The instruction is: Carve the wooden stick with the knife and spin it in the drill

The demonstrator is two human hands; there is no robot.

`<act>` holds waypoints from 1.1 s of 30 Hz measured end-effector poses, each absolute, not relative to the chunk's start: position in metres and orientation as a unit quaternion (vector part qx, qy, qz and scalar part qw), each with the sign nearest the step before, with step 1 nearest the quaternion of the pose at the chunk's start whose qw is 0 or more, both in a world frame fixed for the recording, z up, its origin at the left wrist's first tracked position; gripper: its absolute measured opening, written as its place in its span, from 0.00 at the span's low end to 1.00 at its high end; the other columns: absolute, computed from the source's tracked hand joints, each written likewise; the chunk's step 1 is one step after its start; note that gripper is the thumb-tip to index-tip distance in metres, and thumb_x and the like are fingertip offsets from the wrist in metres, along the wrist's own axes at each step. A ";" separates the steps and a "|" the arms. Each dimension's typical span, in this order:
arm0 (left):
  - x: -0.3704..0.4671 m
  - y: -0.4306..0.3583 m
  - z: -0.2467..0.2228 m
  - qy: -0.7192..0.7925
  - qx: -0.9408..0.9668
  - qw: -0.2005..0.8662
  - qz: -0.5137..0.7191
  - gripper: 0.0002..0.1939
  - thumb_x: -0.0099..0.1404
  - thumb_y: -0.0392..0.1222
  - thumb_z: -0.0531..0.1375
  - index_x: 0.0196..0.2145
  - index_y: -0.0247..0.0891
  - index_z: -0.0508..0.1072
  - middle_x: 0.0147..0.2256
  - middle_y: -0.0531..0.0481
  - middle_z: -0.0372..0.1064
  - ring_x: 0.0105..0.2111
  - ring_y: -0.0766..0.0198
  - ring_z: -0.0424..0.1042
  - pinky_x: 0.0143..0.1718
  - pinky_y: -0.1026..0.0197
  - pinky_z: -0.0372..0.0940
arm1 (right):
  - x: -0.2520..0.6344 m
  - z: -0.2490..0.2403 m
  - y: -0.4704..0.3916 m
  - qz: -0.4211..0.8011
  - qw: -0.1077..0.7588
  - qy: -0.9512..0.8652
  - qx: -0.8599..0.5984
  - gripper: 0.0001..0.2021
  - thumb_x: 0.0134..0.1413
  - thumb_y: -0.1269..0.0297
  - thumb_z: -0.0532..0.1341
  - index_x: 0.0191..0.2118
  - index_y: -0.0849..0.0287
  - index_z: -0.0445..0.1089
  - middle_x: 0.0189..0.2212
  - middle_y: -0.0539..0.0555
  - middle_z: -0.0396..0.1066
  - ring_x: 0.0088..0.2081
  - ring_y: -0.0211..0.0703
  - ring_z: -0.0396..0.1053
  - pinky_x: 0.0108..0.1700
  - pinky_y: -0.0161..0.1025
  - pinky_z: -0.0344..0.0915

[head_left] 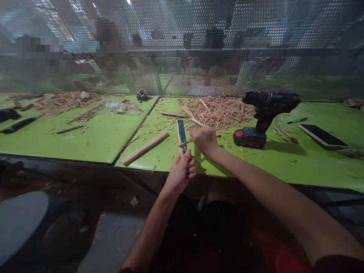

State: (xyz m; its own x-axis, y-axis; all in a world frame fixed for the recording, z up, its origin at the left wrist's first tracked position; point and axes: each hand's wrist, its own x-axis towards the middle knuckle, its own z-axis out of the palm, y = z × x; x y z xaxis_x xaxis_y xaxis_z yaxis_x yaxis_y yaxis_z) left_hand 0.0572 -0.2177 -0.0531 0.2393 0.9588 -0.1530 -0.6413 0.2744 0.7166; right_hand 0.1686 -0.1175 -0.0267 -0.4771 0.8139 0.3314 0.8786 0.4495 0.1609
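Flat wooden piece [180, 133], blue-green strip on its face, points up and away from left hand [182, 168]; fingers closed round its lower end. Right hand [205, 139], just beyond and to the right, grips a knife [185, 143], blade across the piece. Both above green surface [153, 151]. Bottle [123, 107] label unreadable; no brand legible on drill [264, 113]. Fingers partly hide the knife handle.

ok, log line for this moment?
left hand: grips blue-faced strip | right hand: holds knife, blade across strip | nearby: drill, shavings
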 end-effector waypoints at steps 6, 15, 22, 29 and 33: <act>0.049 -0.213 -0.055 0.299 0.249 0.734 0.556 0.28 0.55 0.51 0.71 0.27 0.41 0.52 0.19 0.65 0.40 0.15 0.78 0.38 0.13 0.75 0.36 | 0.154 -0.033 -0.104 -0.144 0.095 -0.852 -0.494 0.28 0.72 0.66 0.38 0.42 0.71 0.76 0.32 0.67 0.77 0.35 0.47 0.73 0.38 0.40 0.58; 0.031 -0.215 -0.057 0.302 0.228 0.737 0.560 0.27 0.58 0.51 0.68 0.25 0.40 0.52 0.20 0.64 0.40 0.16 0.79 0.39 0.13 0.76 0.38 | 0.136 -0.017 -0.090 -0.115 0.098 -0.862 -0.484 0.21 0.67 0.74 0.44 0.43 0.71 0.75 0.34 0.62 0.77 0.38 0.42 0.73 0.44 0.39 0.61; 0.036 -0.256 -0.053 0.317 0.240 0.771 0.497 0.25 0.59 0.52 0.68 0.26 0.39 0.54 0.19 0.64 0.41 0.16 0.79 0.39 0.13 0.76 0.38 | 0.149 -0.003 -0.069 -0.106 0.102 -0.811 -0.567 0.25 0.67 0.73 0.41 0.38 0.81 0.74 0.33 0.66 0.75 0.41 0.41 0.73 0.41 0.36 0.59; 0.022 -0.265 -0.060 0.286 0.242 0.775 0.510 0.25 0.62 0.51 0.66 0.26 0.39 0.53 0.21 0.63 0.40 0.17 0.78 0.38 0.14 0.76 0.37 | 0.180 0.002 -0.089 -0.092 0.112 -0.784 -0.604 0.18 0.65 0.68 0.51 0.42 0.72 0.78 0.32 0.65 0.76 0.34 0.42 0.73 0.35 0.35 0.59; 0.028 -0.252 -0.068 0.284 0.241 0.780 0.503 0.26 0.61 0.51 0.67 0.26 0.40 0.51 0.20 0.64 0.40 0.17 0.78 0.38 0.14 0.76 0.37 | 0.172 -0.016 -0.141 -0.077 0.079 -0.824 -0.555 0.18 0.65 0.64 0.51 0.38 0.60 0.80 0.31 0.60 0.78 0.30 0.45 0.73 0.31 0.36 0.59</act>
